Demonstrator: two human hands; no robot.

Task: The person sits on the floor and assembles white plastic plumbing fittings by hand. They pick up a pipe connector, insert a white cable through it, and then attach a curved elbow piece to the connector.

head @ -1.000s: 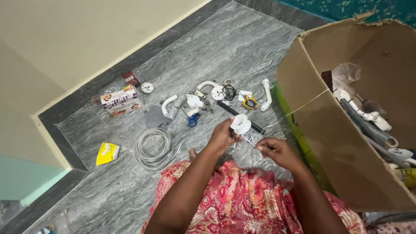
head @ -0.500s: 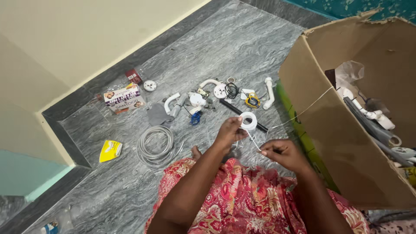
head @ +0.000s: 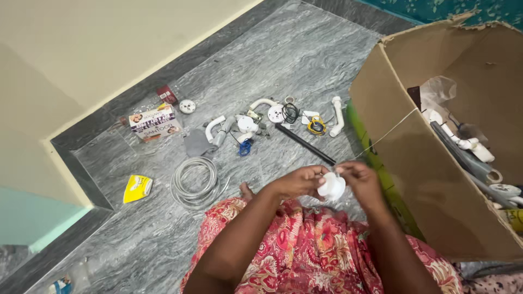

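both hands meet just above the lap, low in the middle: the left hand [head: 297, 182] curls its fingers round a small white spool [head: 331, 187], and the right hand [head: 359, 179] pinches at the spool's top, fingers closed on it. a thin white string [head: 384, 135] runs from the hands up and right over the edge of the cardboard box [head: 403, 163].

the box wall stands close on the right, just beside the right hand, so free room lies to the left and far side. a black rod [head: 304, 144] lies just beyond the hands; a coil of grey hose [head: 193, 182] lies near left.

the box holds white pipe pieces [head: 463, 144], grey tubes and a clear plastic bag [head: 436, 90].

the floor [head: 305, 60] is grey veined stone, scattered farther off with white fittings, a yellow wire loop [head: 316, 127], a small carton [head: 154, 124] and a yellow packet [head: 136, 188]. a cream wall rises at far left.
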